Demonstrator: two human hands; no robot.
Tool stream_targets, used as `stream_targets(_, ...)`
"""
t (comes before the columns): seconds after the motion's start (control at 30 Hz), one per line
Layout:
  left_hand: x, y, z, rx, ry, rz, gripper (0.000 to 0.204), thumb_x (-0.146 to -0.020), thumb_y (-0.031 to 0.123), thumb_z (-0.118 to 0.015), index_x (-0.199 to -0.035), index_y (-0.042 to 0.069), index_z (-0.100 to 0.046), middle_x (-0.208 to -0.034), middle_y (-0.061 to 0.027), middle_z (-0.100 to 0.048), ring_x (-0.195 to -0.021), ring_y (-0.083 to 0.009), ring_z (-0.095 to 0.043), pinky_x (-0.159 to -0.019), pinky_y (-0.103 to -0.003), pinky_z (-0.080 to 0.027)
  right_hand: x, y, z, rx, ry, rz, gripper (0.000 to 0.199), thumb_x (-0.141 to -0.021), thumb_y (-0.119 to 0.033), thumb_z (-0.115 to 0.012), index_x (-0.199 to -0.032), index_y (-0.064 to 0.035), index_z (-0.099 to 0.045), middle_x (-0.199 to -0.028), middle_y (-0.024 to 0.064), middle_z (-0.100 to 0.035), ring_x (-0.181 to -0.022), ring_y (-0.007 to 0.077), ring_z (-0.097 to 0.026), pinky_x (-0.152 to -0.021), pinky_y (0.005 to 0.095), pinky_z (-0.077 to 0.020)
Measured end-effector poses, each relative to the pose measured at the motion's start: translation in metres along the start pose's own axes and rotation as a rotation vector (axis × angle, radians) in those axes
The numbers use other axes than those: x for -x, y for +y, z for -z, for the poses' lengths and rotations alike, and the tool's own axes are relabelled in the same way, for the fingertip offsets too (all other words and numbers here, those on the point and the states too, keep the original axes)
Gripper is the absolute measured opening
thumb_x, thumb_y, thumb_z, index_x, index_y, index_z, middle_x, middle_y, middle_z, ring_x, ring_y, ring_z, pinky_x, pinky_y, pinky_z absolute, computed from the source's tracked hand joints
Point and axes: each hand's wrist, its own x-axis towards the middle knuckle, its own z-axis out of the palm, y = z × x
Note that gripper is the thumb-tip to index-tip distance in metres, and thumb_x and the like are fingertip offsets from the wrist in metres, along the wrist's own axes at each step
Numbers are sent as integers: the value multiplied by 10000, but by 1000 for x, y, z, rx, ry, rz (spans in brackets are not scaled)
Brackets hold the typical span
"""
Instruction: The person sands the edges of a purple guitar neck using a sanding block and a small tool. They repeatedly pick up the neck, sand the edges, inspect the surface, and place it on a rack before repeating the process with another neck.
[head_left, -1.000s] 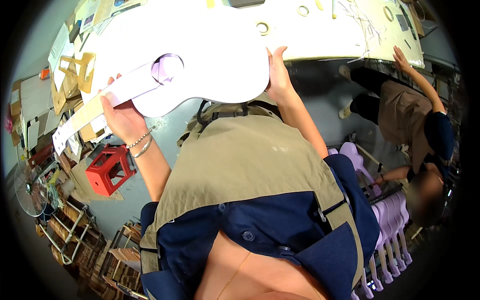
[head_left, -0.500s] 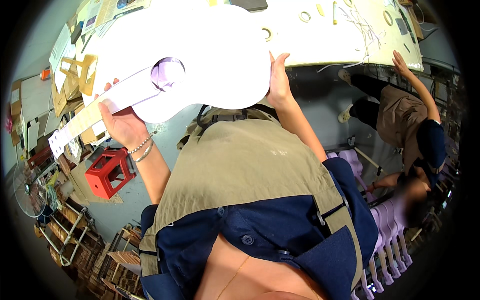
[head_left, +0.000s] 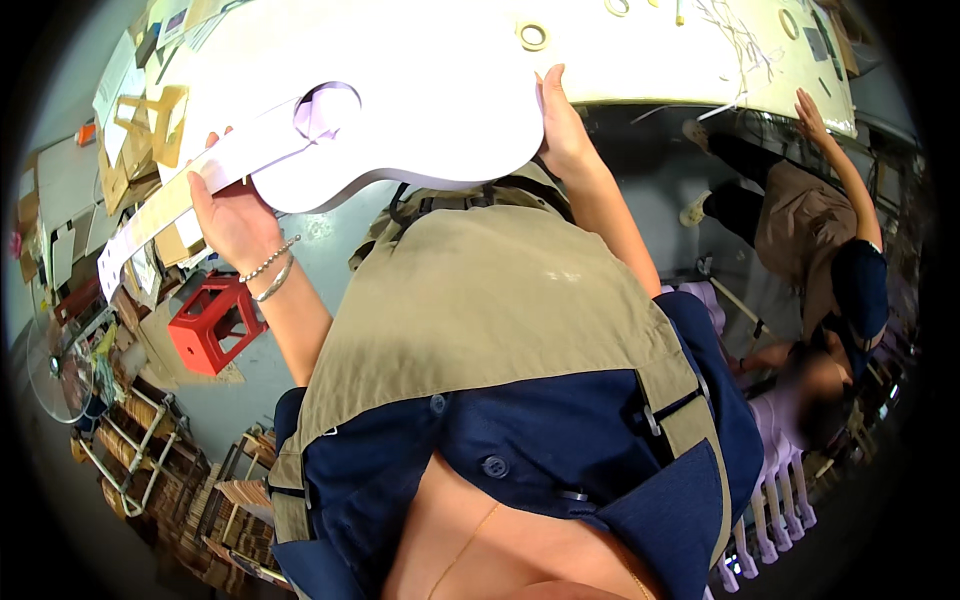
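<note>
A pale lilac-white guitar [head_left: 440,130], without strings, is held in front of me at the table's near edge, its neck pointing to the lower left. My left hand [head_left: 238,218] is closed around the neck [head_left: 185,196], thumb on the near side and fingertips showing beyond. Against the right end of the body presses my right hand [head_left: 566,135], thumb up along the rim; its other fingers are hidden beneath. Through the round soundhole [head_left: 327,112] the lilac inside shows. The body's far outline melts into the bright tabletop.
On the white table [head_left: 650,75] lie a tape roll [head_left: 533,36] and white strips [head_left: 740,45]. A tan template [head_left: 165,125] rests at left. Below stand a red stool [head_left: 215,325] and a fan [head_left: 60,365]. At right, a co-worker [head_left: 800,230] is near lilac guitar necks [head_left: 775,490].
Guitar and both hands sit slightly higher in the picture, as does the table. The tape roll, partly covered by the guitar before, now shows whole. Both hands keep their hold.
</note>
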Motion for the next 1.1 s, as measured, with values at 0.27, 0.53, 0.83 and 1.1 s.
stream_targets(0.27,10,9,-8,-237,-182,-243,484,-982,364,-414,-1286,-11,-388,-1233,-277,-516,-1113,-316,-538,-974,-399,-416,-3,-6,32,-10,52,-310,615,-904,-501,-446,-1273,-12,-502,-1249,144,-551,-1136,229,-518,-925,358,-420)
stream_targets(0.53,15,35,-10,-224,-410,-362,583,-949,307,-508,-1377,-25,-292,-1220,-245,-527,-1165,-351,-518,-958,-398,-448,-6,22,50,-42,-58,-64,677,-869,-396,-595,-1351,21,-365,-1295,147,-487,-1180,236,-466,-1017,366,-348)
stream_targets(0.83,47,41,-47,-339,-580,-364,930,-829,731,-230,-1469,148,109,-1197,-326,-530,-1059,-311,-605,-868,-346,-494,-34,37,51,406,-42,287,622,-769,-114,-729,-1300,-8,-421,-1199,86,-535,-1114,193,-500,-963,343,-396)
stream_targets(1.1,64,42,-50,-406,-589,-402,956,-811,754,-225,-1470,142,100,-1164,-319,-556,-1026,-297,-623,-873,-325,-489,-52,59,46,435,-87,350,583,-765,-99,-714,-1274,0,-448,-1179,97,-557,-1085,192,-522,-931,329,-418)
